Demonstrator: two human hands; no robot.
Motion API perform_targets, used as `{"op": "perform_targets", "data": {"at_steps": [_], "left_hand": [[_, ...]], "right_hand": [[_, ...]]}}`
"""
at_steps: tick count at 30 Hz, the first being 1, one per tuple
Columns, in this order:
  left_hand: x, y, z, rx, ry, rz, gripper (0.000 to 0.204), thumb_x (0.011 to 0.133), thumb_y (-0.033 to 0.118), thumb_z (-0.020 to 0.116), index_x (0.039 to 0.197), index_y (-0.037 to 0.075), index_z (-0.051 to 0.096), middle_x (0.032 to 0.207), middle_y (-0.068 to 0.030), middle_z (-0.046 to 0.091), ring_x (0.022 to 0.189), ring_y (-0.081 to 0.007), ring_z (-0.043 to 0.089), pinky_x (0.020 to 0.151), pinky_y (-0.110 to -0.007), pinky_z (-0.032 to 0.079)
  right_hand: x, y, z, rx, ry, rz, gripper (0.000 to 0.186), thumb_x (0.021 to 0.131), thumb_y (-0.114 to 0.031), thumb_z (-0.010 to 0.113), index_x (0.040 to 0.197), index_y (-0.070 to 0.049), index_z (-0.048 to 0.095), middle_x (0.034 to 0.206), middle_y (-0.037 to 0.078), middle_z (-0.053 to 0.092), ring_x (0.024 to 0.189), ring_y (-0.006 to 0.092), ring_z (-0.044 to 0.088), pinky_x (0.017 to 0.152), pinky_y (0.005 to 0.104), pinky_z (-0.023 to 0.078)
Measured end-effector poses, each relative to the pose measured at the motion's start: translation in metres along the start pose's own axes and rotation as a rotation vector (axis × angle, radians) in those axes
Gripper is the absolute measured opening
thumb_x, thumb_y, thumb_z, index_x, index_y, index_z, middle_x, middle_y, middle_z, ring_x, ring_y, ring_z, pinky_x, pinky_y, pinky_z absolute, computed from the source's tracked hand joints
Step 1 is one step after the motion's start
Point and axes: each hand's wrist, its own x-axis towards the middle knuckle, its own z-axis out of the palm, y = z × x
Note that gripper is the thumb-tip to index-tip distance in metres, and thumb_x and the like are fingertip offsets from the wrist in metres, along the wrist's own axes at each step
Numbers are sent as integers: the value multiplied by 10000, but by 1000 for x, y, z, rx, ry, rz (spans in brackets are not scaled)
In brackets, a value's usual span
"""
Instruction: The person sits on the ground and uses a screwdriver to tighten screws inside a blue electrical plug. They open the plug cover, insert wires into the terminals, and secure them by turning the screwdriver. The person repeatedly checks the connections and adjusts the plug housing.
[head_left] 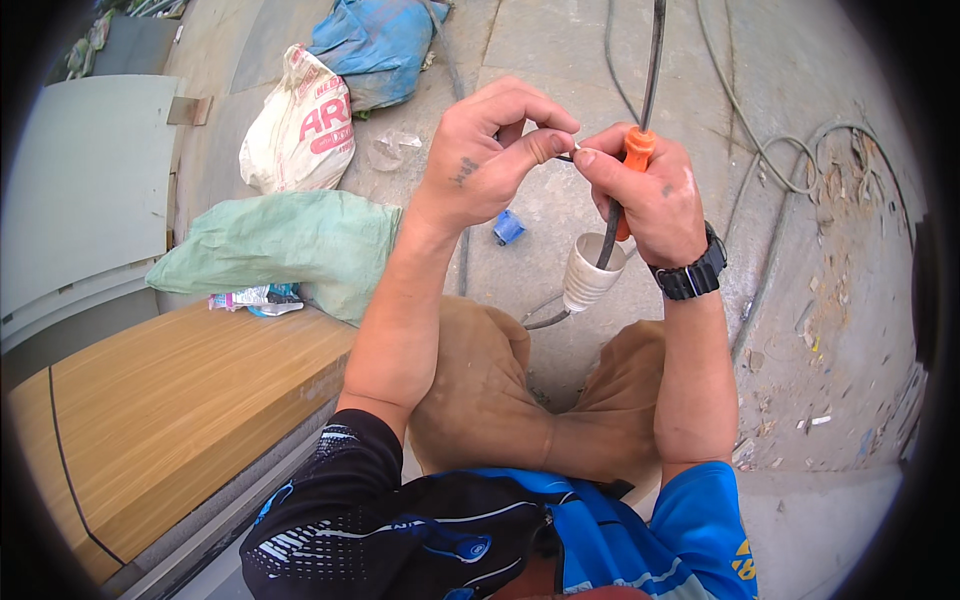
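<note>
Cable (608, 238) sits in the cap (588, 284), six o'clock; my left fingers (550, 145) pinch unfastened wire (565, 157), right fingers (606, 172) too, gripping an orange handle (638, 152).

Rough work area: dusty concrete floor (550, 50), stuffed sacks (297, 135), loose cables (800, 190)

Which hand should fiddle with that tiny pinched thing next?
Probably the left hand: it seems to pinch only that tiny thing, while the right hand also grips an orange piece and black cable.
</note>
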Motion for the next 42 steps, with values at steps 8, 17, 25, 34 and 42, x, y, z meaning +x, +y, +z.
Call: {"op": "perform_targets", "data": {"at_steps": [8, 17, 25, 34, 42], "left_hand": [[3, -7, 3, 73, 19, -53, 110, 850, 120, 761, 885, 20, 732, 812, -23, 637, 663, -88, 514, 593, -233, 407], [6, -21, -16, -638, 20, -465, 385, 901, 241, 756, 1163, -25, 664, 930, -33, 645, 630, -21, 479, 480, -166, 347], [3, -21, -2, -316, -69, -240, 350, 835, 130, 814, 1125, -20, 689, 969, -49, 687, 644, -23, 495, 537, -174, 394], [5, -17, 9, -18, 34, 121, 180, 795, -14, 797, 960, 7, 728, 912, -55, 696, 776, -82, 617, 650, -200, 479], [3, -15, 11, -66, 6, -42, 137, 834, 39, 783, 955, -2, 734, 876, -50, 702, 722, -69, 587, 612, -201, 441]], "right_hand": [[5, 10, 1, -220, 72, -191, 137, 885, -123, 711, 895, 12, 692, 689, -14, 606, 612, 54, 521, 549, 233, 423], [8, 10, -5, -78, 86, -61, 169, 905, -164, 703, 932, 1, 681, 672, -6, 589, 589, 62, 528, 531, 233, 418], [11, 11, -9, 164, 60, -25, 237, 917, -219, 712, 986, 1, 659, 714, -4, 592, 590, 67, 540, 530, 221, 422], [12, 16, -13, 289, -11, 21, 232, 926, -215, 705, 990, 3, 656, 707, 3, 589, 584, 78, 547, 533, 225, 428], [11, 14, -12, 152, 103, -47, 210, 926, -202, 698, 973, 0, 665, 690, 1, 592, 576, 76, 545, 527, 225, 424]]}}
